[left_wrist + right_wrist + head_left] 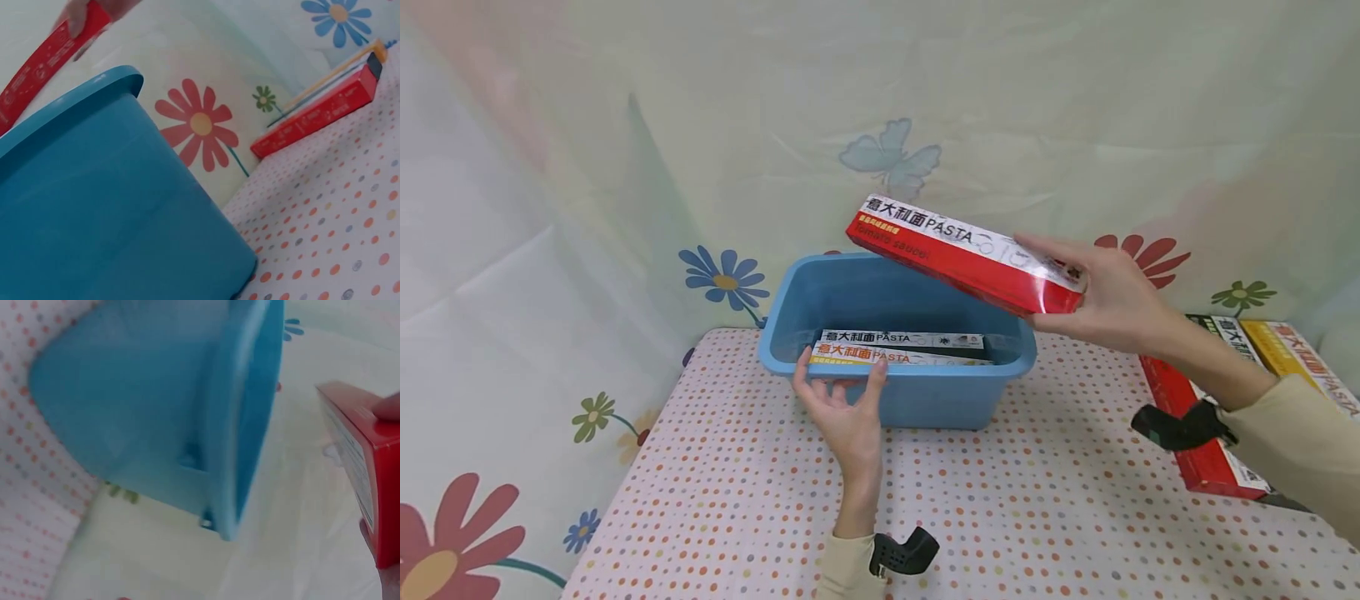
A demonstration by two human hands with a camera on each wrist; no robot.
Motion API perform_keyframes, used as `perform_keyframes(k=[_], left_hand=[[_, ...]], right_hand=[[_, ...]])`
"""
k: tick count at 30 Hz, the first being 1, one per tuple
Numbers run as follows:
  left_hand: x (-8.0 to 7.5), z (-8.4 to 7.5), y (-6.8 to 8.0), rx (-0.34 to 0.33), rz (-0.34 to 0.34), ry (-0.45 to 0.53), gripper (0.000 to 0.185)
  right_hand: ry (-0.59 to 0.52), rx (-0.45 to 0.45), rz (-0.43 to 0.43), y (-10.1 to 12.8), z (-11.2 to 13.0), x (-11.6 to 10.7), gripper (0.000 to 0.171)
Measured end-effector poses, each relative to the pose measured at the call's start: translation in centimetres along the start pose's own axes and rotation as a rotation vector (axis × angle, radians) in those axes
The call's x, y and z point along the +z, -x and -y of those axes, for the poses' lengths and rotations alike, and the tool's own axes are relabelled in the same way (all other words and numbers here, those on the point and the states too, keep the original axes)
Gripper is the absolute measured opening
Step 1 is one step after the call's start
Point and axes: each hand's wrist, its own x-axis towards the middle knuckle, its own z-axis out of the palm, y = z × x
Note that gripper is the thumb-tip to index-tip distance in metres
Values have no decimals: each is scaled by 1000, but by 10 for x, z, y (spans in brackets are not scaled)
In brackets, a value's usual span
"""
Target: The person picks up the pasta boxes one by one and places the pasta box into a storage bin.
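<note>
Above the right part of a blue plastic bin (940, 400), my right hand (1105, 287) grips one end of a red and white pasta box (955, 242) labelled Tomato sauce. The box tilts, its far left end higher than the held end. In the right wrist view the red box (375, 462) shows at the right edge beside the bin (137, 394). My left hand (842, 408) holds the bin's front rim, index finger and thumb reaching over it. Inside the bin lie a white-topped pasta box (917, 339) and, in front, one with orange lettering (850, 352).
On the right of the dotted tablecloth (715, 500) lie more pasta boxes: a red one (1206, 458), partly behind my right forearm, and a yellow one (1273, 346). A flowered curtain (587, 150) hangs behind and to the left.
</note>
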Motion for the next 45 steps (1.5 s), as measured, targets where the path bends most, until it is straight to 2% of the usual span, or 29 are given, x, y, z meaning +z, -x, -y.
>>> perform_keyframes(k=[6, 13, 19, 23, 27, 34, 40, 45], left_hand=[[-1, 0, 0, 1, -1, -3, 92], [-2, -1, 0, -13, 4, -17, 92], [-6, -3, -2, 5, -1, -9, 89], [-7, -5, -3, 2, 3, 21, 89], [-7, -5, -2, 1, -3, 10, 89], [-6, -4, -2, 19, 0, 12, 90], [-8, -4, -3, 28, 0, 19, 89], [-10, -4, -2, 30, -2, 15, 89]], right_hand=[[94, -85, 219, -47, 13, -4, 83], [129, -120, 393, -82, 12, 21, 73], [87, -106, 513, -108, 16, 41, 68], [49, -91, 555, -120, 16, 52, 69], [13, -58, 583, -125, 13, 63, 71], [-47, -20, 633, -133, 6, 71, 71], [-75, 3, 674, -138, -8, 78, 70], [-109, 75, 702, -136, -22, 83, 72]])
